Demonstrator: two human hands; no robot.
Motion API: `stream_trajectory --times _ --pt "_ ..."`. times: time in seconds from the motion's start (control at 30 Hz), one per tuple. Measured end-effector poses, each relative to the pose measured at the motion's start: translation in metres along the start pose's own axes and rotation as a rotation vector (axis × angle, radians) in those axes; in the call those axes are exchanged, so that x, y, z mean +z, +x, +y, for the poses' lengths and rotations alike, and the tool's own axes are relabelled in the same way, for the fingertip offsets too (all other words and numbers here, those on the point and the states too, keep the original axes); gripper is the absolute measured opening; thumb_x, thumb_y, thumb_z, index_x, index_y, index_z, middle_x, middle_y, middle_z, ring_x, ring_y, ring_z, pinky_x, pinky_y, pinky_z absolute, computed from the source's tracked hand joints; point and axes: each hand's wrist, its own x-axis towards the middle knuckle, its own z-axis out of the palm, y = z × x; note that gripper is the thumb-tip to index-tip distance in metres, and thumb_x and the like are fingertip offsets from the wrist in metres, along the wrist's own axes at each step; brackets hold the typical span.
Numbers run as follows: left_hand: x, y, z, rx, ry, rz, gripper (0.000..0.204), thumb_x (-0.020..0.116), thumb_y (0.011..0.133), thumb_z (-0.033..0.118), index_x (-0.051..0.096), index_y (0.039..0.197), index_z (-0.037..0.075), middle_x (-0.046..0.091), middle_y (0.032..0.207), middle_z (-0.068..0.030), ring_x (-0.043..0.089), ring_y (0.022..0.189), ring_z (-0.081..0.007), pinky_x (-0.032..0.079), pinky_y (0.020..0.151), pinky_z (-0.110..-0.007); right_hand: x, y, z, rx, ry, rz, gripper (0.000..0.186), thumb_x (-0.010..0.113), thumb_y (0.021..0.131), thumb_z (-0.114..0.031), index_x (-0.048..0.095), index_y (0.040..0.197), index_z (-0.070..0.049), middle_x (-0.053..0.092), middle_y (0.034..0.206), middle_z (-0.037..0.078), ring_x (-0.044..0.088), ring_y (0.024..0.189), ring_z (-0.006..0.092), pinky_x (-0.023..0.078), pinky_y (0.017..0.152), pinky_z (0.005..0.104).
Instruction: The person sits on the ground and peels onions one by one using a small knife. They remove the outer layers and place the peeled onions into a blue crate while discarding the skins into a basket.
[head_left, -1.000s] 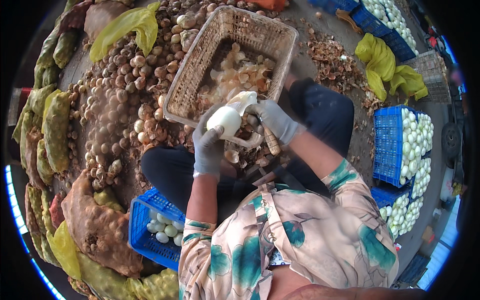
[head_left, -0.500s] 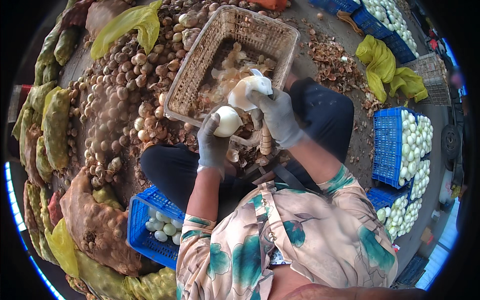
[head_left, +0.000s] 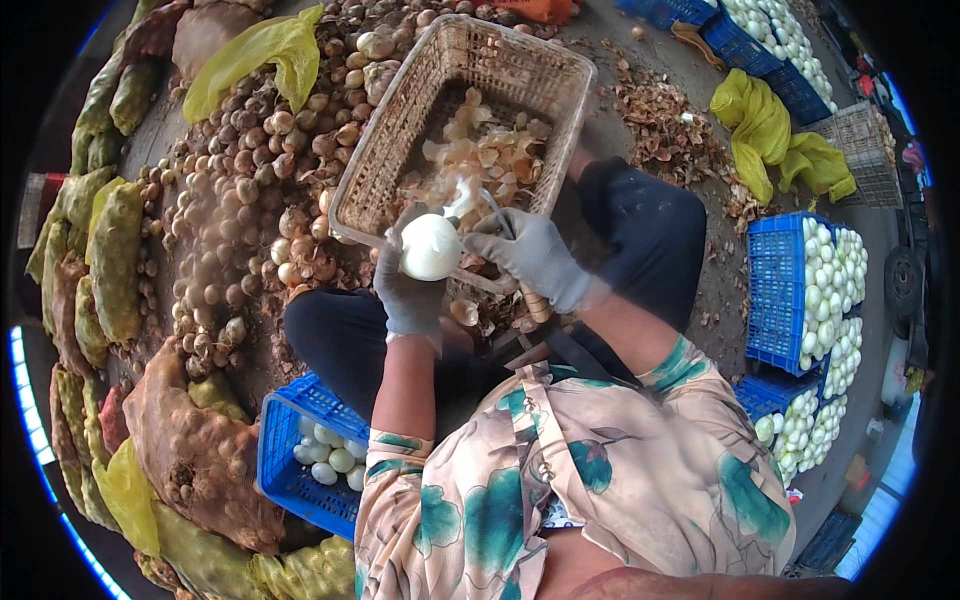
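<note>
A peeled white onion point(head_left: 428, 247) sits in my gloved left hand point(head_left: 405, 280), whose fingers curl round its side. My gloved right hand point(head_left: 530, 255), beside it, grips a thin blade-like tool point(head_left: 496, 210); a light wooden handle point(head_left: 535, 303) shows below that hand, partly hidden. A pale, blurred piece of peel point(head_left: 462, 195) is just above the onion, over a dirty beige plastic basket point(head_left: 354, 165) holding loose brown skins point(head_left: 500, 145).
Loose onions point(head_left: 230, 200) cover the ground at left, beside stuffed mesh sacks point(head_left: 115, 260). A blue crate of peeled onions point(head_left: 285, 470) stands by my left arm. More full blue crates point(head_left: 775, 290), yellow mesh bags point(head_left: 745, 120) and heaped skins point(head_left: 660, 130) are at right.
The white peel in my right hand has left it and is over the basket. That hand has moved lower, with the blade now showing; my left hand has shifted slightly left with the onion.
</note>
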Motion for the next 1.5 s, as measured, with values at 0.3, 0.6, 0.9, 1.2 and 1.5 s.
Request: stream_trajectory --times 0.3,0.6,0.9,1.2,1.5 --pt "-0.003 0.002 -0.007 -0.122 -0.018 0.151 0.066 0.068 0.09 0.045 0.058 0.135 -0.001 0.066 0.128 -0.0206 0.065 0.114 -0.0331 0.054 0.097 -0.046 0.018 -0.004 0.018 -0.314 -0.155 0.114 0.021 0.078 0.086 -0.016 0.066 0.088 0.0 0.066 0.071 0.007 0.06 0.065 0.0088 0.052 0.061 0.03" --pt "-0.006 0.0 -0.005 -0.14 -0.113 0.025 0.075 0.072 0.08 0.041 0.056 0.137 -0.005 0.066 0.128 -0.0228 0.065 0.117 -0.0353 0.055 0.1 -0.045 -0.003 -0.001 -0.016 -0.338 -0.232 0.234 0.014 0.072 0.085 -0.008 0.061 0.084 -0.001 0.06 0.065 0.006 0.055 0.058 0.0087 0.05 0.056 0.0302" --pt "0.006 -0.002 -0.004 -0.093 0.018 0.05 0.065 0.062 0.092 0.042 0.055 0.138 -0.004 0.065 0.127 -0.0219 0.065 0.113 -0.0357 0.053 0.1 -0.047 -0.013 -0.014 -0.03 -0.399 -0.454 -0.084 0.065 0.082 0.085 -0.042 0.065 0.13 0.002 0.073 0.091 0.015 0.072 0.077 0.0178 0.056 0.07 0.0315" --pt "0.006 -0.007 -0.004 -0.149 0.088 0.063 0.059 0.067 0.089 0.036 0.061 0.132 -0.004 0.067 0.123 -0.0187 0.065 0.114 -0.0298 0.053 0.1 -0.043 0.008 0.02 -0.001 -0.639 -0.755 0.341 0.02 0.068 0.092 -0.019 0.061 0.082 -0.004 0.065 0.072 0.018 0.066 0.063 0.037 0.052 0.059 0.0462" --pt "0.035 -0.011 -0.003 0.131 0.716 -0.049 0.055 0.069 0.082 0.026 0.063 0.126 -0.006 0.066 0.123 -0.0187 0.065 0.11 -0.0306 0.054 0.096 -0.041 -0.009 0.016 0.028 0.339 0.211 -0.137 0.054 0.06 0.101 -0.053 0.069 0.11 0.0 0.071 0.088 0.005 0.062 0.056 0.0096 0.049 0.047 0.0235"
